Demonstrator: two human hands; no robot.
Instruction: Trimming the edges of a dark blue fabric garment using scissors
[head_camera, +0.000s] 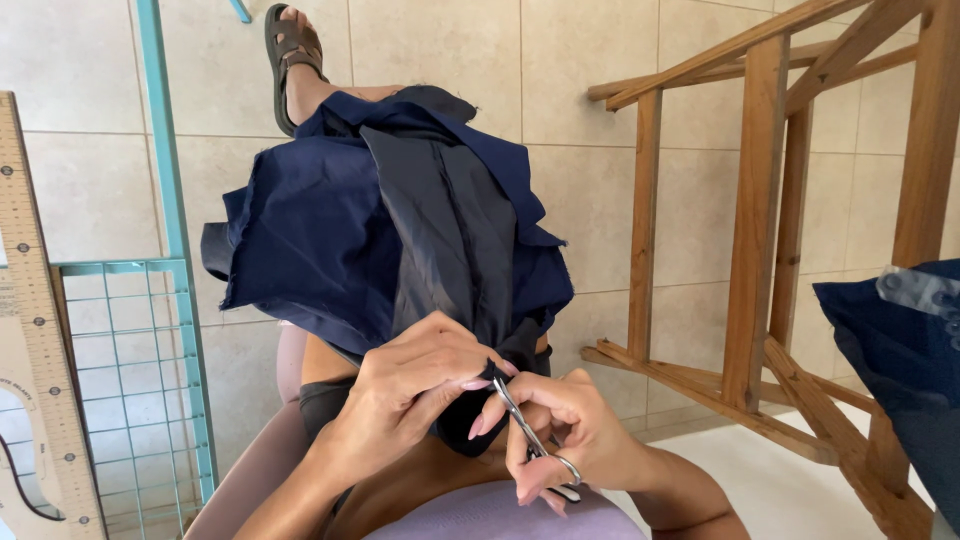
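on one lap, two hands (415, 385) (560, 425) work one scissors (528, 432) at one navy cloth (400, 230).

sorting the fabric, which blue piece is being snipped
The dark blue cloth on the lap, pinched by the left hand; the other blue cloth lies untouched at right.

Navy cloth (330, 230) drapes lap; small scissors (528, 432) at its edge.

A pale beige tiled floor (600, 90) lies below. A brown wooden frame of slanted beams (760, 220) stands at the right, near a dark blue folded cloth with a clear plastic strip (900, 340). At the left, a teal wire grid rack (150, 370) stands beside a tan wooden ruler (35, 330). A brown strapped sandal (290, 50) rests on the floor.
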